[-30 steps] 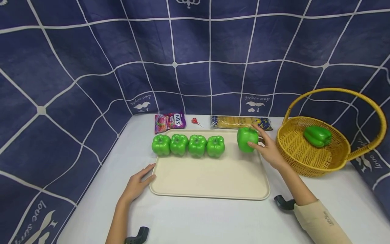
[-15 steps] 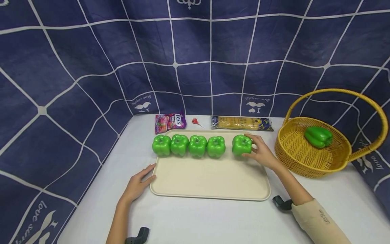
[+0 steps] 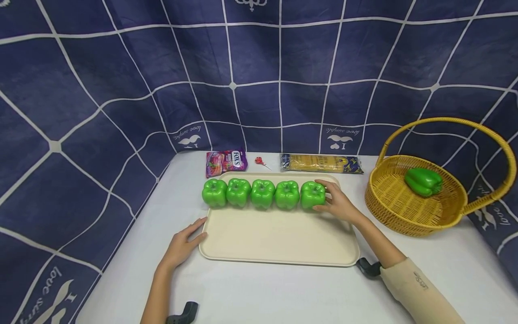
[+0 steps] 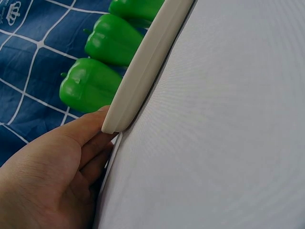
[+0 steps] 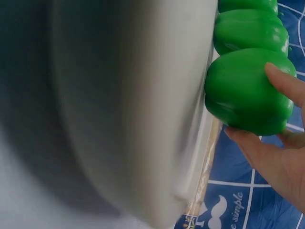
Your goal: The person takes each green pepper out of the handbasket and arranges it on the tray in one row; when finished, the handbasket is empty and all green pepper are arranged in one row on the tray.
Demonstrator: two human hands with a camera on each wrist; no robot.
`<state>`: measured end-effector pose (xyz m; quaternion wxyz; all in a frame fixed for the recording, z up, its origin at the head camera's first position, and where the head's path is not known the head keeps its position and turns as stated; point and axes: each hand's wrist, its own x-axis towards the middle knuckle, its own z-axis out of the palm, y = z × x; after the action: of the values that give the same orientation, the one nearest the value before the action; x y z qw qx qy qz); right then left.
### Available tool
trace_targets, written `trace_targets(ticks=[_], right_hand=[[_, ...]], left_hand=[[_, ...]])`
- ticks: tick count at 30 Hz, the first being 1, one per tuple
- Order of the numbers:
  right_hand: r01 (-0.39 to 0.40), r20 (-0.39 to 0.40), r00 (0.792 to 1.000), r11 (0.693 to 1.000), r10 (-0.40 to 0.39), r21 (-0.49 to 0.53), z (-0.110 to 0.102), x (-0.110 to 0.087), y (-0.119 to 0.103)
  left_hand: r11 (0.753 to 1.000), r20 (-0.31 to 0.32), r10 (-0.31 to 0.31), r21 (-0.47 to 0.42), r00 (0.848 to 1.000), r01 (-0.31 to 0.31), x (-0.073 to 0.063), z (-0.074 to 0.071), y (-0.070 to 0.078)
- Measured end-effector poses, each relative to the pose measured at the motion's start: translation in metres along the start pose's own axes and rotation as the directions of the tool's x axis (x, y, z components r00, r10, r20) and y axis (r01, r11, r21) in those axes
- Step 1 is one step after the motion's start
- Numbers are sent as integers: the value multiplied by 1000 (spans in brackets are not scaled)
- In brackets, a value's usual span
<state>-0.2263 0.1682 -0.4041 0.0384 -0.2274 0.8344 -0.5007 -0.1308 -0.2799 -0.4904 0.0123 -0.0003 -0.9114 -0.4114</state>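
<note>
Toward the back of a cream tray, several green bell peppers stand upright in a row. My right hand holds the rightmost bell pepper between thumb and fingers, close beside its neighbour. The right wrist view shows fingers and thumb around that same bell pepper, down at the tray. My left hand touches the tray's left edge with extended fingers and thumb. In the left wrist view its fingertips meet the tray rim, near the end bell pepper.
A yellow wicker basket with a tall handle stands at the right, with one green bell pepper lying in it. Behind the tray lie a purple candy bag, a small red item and a pasta packet. A blue checked cloth hangs behind.
My right hand has lowered the held bell pepper onto the tray and moved it left, up to the end of the row. The left hand has stayed at the tray edge.
</note>
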Motion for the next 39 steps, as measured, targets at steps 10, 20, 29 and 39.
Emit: trace_targets(ticks=[10, 20, 29, 39], right_hand=[[3, 22, 1000, 1000, -3, -1, 2, 7, 21], [30, 15, 999, 999, -31, 20, 4, 11, 45], [42, -23, 999, 998, -43, -41, -4, 1, 41], [88, -130, 985, 980, -112, -177, -47, -36, 41]], left_hand=[[1000, -1, 1, 3, 1000, -1, 0, 0, 1], [1000, -5, -7, 8, 1000, 7, 1, 1, 0], [1000, -4, 0, 4, 1000, 0, 2, 2, -1], [1000, 3, 17, -14, 1000, -17, 0, -1, -1]])
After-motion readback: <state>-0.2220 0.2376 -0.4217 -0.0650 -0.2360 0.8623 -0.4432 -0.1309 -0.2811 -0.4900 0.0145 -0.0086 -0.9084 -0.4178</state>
